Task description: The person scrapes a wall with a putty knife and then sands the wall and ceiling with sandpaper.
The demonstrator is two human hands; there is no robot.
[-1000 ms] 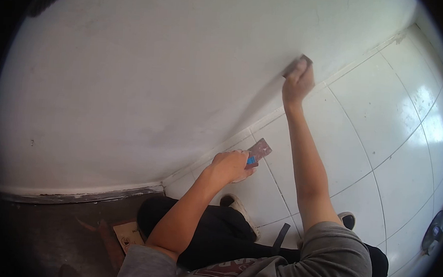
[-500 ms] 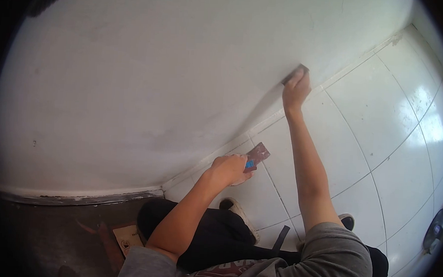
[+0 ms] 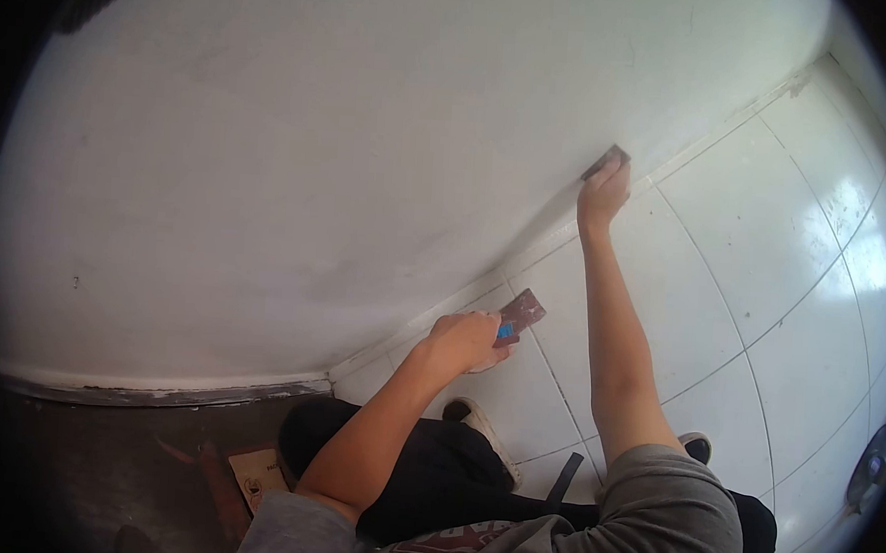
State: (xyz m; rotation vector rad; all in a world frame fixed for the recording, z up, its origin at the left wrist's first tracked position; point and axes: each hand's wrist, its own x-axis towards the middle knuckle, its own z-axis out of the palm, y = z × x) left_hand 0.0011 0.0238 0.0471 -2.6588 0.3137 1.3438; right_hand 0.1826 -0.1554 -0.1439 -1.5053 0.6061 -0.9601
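My right hand [image 3: 605, 195] reaches far forward and grips a dark, flat sanding block [image 3: 607, 162] against the lower part of the white wall [image 3: 298, 179], just above the floor edge. Closer to my body, my left hand [image 3: 467, 341] is closed around a reddish-brown, dust-marked piece of sandpaper [image 3: 524, 312]. A small blue patch shows by its fingers. This left hand hovers over the tiles near the wall base, and the fingers' undersides are hidden.
Glossy white floor tiles [image 3: 683, 279] run along the wall to the right. A dark floor strip [image 3: 103, 459] and a printed tan piece [image 3: 257, 474] lie at lower left. My shoes [image 3: 485, 434] are below my hands. A dark object [image 3: 869, 467] sits at the far right.
My right hand has slid a short way down the wall with the sanding block, toward the floor edge. My left hand keeps its hold almost unmoved. The view has shifted slightly.
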